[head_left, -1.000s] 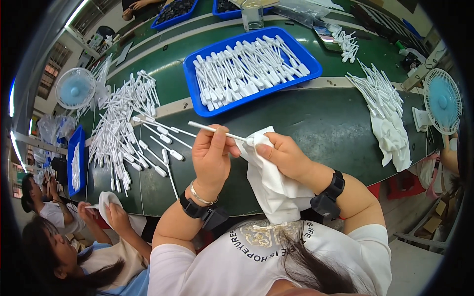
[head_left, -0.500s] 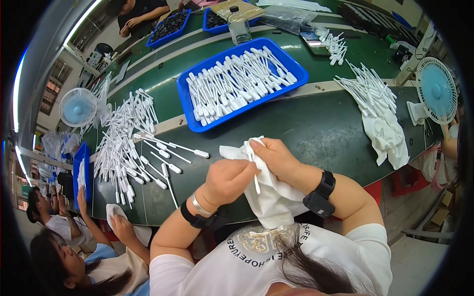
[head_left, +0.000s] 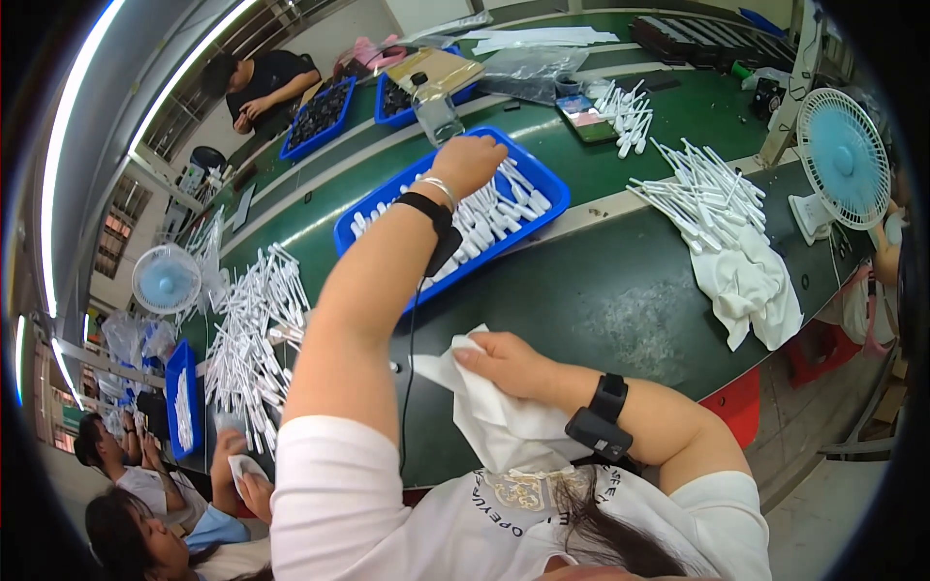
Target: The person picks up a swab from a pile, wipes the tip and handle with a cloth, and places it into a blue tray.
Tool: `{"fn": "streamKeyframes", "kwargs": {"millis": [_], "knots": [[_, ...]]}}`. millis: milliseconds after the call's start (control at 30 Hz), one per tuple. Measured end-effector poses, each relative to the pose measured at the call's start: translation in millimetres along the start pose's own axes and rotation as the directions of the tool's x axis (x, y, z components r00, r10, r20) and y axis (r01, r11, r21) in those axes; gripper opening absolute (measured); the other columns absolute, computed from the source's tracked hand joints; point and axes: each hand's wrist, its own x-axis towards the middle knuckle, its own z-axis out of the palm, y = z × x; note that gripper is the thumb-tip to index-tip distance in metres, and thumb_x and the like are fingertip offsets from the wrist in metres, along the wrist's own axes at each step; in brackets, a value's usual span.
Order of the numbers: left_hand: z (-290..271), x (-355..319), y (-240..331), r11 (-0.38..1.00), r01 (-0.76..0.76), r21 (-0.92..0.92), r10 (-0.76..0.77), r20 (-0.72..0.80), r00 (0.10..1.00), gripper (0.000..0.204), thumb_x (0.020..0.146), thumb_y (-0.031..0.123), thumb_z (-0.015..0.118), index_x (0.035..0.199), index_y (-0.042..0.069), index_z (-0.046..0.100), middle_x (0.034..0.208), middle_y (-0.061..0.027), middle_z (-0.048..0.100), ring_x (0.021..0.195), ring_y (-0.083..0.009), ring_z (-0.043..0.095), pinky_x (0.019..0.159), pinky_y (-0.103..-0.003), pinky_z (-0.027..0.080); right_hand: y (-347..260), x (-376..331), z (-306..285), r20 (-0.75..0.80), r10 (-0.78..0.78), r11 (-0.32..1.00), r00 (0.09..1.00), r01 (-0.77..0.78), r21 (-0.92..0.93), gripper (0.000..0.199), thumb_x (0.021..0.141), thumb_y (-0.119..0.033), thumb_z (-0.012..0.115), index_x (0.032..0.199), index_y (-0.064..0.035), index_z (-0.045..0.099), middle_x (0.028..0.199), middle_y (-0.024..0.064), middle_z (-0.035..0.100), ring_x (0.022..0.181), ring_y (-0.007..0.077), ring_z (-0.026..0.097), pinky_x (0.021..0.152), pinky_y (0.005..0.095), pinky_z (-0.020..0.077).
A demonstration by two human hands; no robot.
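Note:
My left hand (head_left: 468,163) is stretched out over the blue tray (head_left: 341,232), its fingers bent together above the far side. Whatever the fingers hold is hidden behind the hand. Rows of thin white plastic sticks (head_left: 475,235), each with one thick end, lie in this tray; my forearm covers part of them. Near my body, my right hand (head_left: 506,364) grips a white cloth (head_left: 504,426) that hangs in folds. A big loose pile of the same sticks (head_left: 254,334) lies on the bench to the left, partly behind my left arm.
Another bunch of sticks (head_left: 702,198) lies at the right beside a crumpled white cloth (head_left: 746,290) and a fan (head_left: 843,160). Beyond the tray stand a clear bottle (head_left: 436,114) and a phone (head_left: 588,118). A co-worker (head_left: 145,533) sits at my left with a cloth; another person is across the bench.
My left hand has gone from the cloth, where it held a white stick, forward to the blue tray. The cloth stays in my right hand. My view has shifted slightly.

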Motion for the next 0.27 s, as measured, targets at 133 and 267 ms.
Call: {"fn": "streamKeyframes", "kwargs": {"millis": [133, 267], "knots": [[43.5, 19.1, -0.7, 0.998, 0.050, 0.031, -0.055, 0.195, 0.979, 0.018, 0.078, 0.012, 0.046, 0.090, 0.009, 0.059, 0.090, -0.0126, 0.059, 0.082, -0.0285, 0.060, 0.067, -0.038, 0.049, 0.1, -3.1, -0.4, 0.021, -0.021, 0.998, 1.000, 0.022, -0.067, 0.031, 0.088, -0.033, 0.050, 0.084, -0.0032, 0.056, 0.071, 0.0036, 0.056, 0.065, 0.0098, 0.048, 0.060, 0.0272, 0.0414], [50.9, 24.0, 1.9, 0.980, 0.198, -0.022, -0.187, 0.229, 0.955, 0.020, 0.080, 0.014, 0.046, 0.092, 0.009, 0.060, 0.093, -0.0129, 0.060, 0.088, -0.0289, 0.059, 0.072, -0.037, 0.049, 0.9, -2.7, -4.3, 0.048, 0.006, 0.995, 0.999, -0.001, -0.103, 0.029, 0.088, -0.033, 0.050, 0.092, -0.0052, 0.057, 0.076, 0.0028, 0.057, 0.069, 0.0081, 0.048, 0.064, 0.0249, 0.0414]]}}
